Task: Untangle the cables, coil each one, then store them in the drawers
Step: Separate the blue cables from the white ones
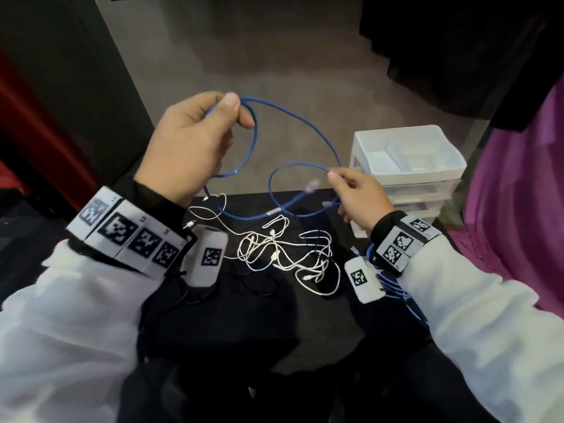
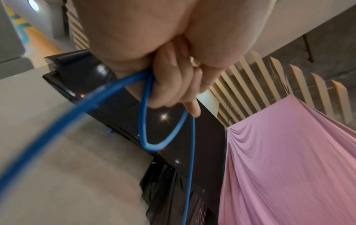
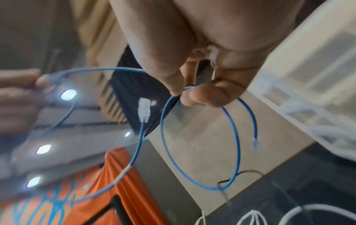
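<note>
A thin blue network cable (image 1: 308,123) hangs in loops between my two hands above the black table (image 1: 259,315). My left hand (image 1: 195,141) is raised at the left and pinches one loop between thumb and fingers; the left wrist view shows the blue cable (image 2: 144,115) running out from under the curled fingers. My right hand (image 1: 355,190) is lower at the right and pinches another loop; the right wrist view shows that blue loop (image 3: 200,144) and two clear plugs (image 3: 144,111) dangling. A tangle of white cables (image 1: 287,254) lies on the table below.
A white plastic drawer unit (image 1: 406,166) stands at the table's back right corner, its top tray open. Black cables (image 1: 256,282) lie dimly on the black table by my left wrist. More blue cable (image 1: 396,288) shows under my right wrist. Purple cloth (image 1: 525,193) hangs at the right.
</note>
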The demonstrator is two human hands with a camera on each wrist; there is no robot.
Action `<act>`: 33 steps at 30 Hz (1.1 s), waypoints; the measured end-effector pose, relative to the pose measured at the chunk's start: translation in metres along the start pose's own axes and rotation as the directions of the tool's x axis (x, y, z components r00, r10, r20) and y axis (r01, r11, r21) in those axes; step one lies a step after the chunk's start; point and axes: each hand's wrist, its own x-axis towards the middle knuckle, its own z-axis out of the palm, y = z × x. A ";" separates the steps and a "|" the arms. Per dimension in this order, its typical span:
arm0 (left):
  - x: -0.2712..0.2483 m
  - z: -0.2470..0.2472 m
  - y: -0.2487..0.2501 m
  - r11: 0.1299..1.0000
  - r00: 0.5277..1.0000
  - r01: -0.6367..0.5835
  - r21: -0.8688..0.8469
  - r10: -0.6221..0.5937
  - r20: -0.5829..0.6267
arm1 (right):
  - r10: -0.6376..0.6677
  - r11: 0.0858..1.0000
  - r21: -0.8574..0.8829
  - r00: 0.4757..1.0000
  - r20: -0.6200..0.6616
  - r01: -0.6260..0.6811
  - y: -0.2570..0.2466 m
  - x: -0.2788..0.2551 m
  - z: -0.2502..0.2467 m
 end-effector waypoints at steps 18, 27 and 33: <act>-0.004 -0.039 -0.029 0.949 0.930 0.009 -0.314 -0.123 -0.346 | 0.374 0.920 -0.142 0.927 0.039 -0.365 0.080 -0.001 -0.003; -0.013 0.019 -0.079 0.989 0.940 0.143 -0.048 -0.151 -0.305 | 0.069 0.998 -0.011 0.983 0.173 -0.068 0.005 -0.010 0.014; -0.036 0.060 -0.083 0.998 0.982 0.004 0.062 0.008 -0.191 | -0.209 0.814 -0.494 0.947 0.243 0.307 -0.031 -0.024 0.001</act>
